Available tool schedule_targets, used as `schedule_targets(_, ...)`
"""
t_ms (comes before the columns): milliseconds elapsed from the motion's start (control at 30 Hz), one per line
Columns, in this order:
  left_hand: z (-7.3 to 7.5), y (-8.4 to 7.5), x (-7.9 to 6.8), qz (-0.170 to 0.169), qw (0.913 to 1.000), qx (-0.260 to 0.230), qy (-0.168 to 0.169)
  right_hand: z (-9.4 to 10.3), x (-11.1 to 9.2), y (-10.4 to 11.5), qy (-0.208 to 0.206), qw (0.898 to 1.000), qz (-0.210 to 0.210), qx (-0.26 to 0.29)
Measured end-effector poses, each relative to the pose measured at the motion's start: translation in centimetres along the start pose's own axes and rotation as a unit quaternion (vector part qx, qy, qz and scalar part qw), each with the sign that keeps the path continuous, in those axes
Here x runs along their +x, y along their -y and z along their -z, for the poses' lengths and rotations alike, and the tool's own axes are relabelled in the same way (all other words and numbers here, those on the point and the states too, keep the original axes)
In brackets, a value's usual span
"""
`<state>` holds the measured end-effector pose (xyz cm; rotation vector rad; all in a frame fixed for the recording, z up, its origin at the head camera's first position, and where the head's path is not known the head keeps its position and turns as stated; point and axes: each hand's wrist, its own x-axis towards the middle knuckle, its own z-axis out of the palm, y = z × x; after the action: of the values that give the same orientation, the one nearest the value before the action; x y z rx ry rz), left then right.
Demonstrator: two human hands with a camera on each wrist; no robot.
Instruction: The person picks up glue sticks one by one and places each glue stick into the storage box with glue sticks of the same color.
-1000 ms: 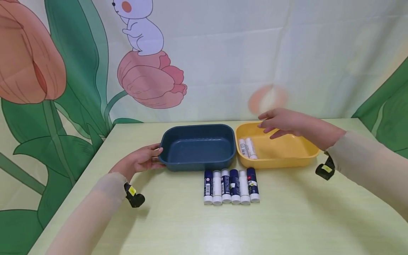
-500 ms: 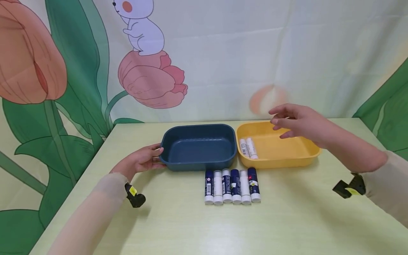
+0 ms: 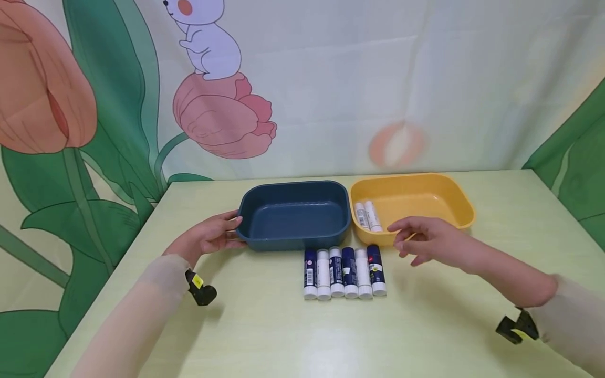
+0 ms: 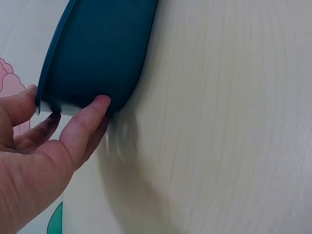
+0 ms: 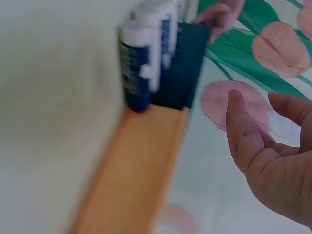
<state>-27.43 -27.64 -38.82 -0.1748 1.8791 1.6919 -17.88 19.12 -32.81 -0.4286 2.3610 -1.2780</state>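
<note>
My left hand [image 3: 218, 234] grips the left end of a dark blue plastic box [image 3: 293, 244], thumb at the rim and fingers against the outer wall [image 4: 97, 53]. My right hand [image 3: 432, 242] hovers over the front rim of a yellow box [image 3: 416, 181], its fingers loosely bent with nothing between them. Two white glue sticks [image 3: 368, 216] lie in the yellow box's left end. In front of the boxes lies a row of several glue sticks, some navy [image 3: 350, 270] and some white [image 3: 323, 273]. The nearest navy stick [image 5: 136, 68] looks blurred in the right wrist view.
The two boxes stand side by side at the back of a pale wooden table [image 3: 302, 336]. Behind the table hangs a cloth [image 3: 331, 105] printed with tulips and a white animal. Each forearm carries a small black wrist camera [image 3: 202, 289].
My right hand first drew back to the right above the yellow box, then came down and nearer to its front rim. The left hand stays on the blue box.
</note>
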Motion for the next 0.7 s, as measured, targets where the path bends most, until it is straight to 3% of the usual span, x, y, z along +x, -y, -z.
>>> schedule_targets(300, -0.5, -0.4, -0.1, 0.006, 0.9998, -0.012, -0.011, -3.4, 2.1, -3.7, 0.0, 0.994, -0.094, 0.048)
schedule_targets(700, -0.4, -0.2, -0.1, 0.005, 0.9998, -0.015, -0.012, -6.0, 4.6, -4.1, -0.046, 0.985, -0.166, 0.015)
